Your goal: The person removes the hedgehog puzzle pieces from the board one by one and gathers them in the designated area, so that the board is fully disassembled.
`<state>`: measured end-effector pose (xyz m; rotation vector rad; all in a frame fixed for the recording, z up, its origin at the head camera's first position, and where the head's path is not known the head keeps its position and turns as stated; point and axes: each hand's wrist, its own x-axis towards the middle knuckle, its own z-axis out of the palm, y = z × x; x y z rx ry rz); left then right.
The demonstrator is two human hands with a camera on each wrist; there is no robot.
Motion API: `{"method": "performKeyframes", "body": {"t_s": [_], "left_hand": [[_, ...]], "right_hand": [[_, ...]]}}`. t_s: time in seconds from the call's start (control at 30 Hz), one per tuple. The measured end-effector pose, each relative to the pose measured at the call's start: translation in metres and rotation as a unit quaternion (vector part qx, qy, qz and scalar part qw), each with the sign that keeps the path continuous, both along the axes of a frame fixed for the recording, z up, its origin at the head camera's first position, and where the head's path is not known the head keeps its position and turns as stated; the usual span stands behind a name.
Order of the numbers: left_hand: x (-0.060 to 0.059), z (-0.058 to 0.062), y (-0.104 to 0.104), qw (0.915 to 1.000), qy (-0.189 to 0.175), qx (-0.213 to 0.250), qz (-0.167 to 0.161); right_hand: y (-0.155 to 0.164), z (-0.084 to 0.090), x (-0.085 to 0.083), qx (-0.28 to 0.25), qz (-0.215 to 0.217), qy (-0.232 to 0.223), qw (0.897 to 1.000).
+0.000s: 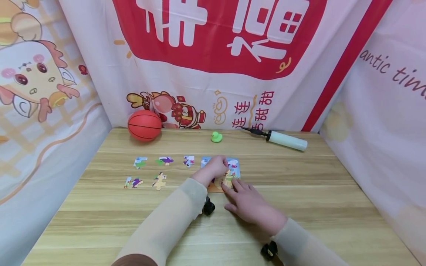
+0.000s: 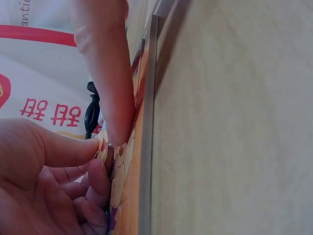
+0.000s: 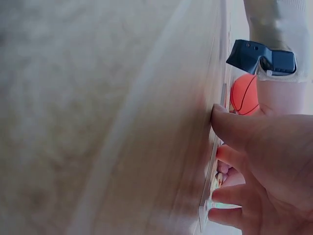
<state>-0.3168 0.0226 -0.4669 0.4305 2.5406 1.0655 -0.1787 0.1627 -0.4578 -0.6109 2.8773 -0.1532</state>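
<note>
One puzzle board (image 1: pixel 236 167), left hand (image 1: pixel 215 168) over it, right hand (image 1: pixel 247 202) touching it; five loose pieces (image 1: pixel 159 182) leftward; red ball (image 1: pixel 144 125), green duck (image 1: pixel 216 137) and pump (image 1: pixel 287 140) behind

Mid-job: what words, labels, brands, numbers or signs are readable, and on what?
"antic tim", cut off: right-hand cloth.
"连连": back cloth.
"甜甜": back cloth; character below cut off.
Large white characters: cut off, unreadable.
Puzzle board, puzzle pieces, basketball, pump: nothing readable.
</note>
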Motion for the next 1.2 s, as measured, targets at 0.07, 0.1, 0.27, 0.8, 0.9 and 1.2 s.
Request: {"method": "performKeyframes", "body": {"t_s": [0.07,0.1,0.27,0.8,0.9,1.2], "left_hand": [[-0.0003,0.0001,0.0001,1.0,0.001,0.001,0.0],[0.0,0.0003,0.0,1.0,0.001,0.002,0.0],[0.002,0.0019,-0.0011,0.9999,0.008,0.005,-0.003],[0.0024,0.005,-0.0036,0.9995,-0.011,0.03,0.005],[0.003,0.0054,-0.0039,0.9992,-0.015,0.035,0.008],[-0.0016,0.0076,-0.0001,0.9988,-0.035,0.029,0.019]], "right_hand": [[0.0,0.0,0.001,-0.006,0.001,-0.001,1.0],[0.0002,-0.0001,0.0014,-0.008,0.003,-0.002,1.0],[0.0009,-0.001,0.0004,-0.01,0.032,0.0,0.999],[-0.0009,0.0069,-0.0069,-0.003,0.048,-0.018,0.999],[-0.001,0.0072,-0.0067,-0.005,0.047,-0.017,0.999],[-0.0009,0.0083,-0.0066,0.002,0.044,-0.016,0.999]]}}
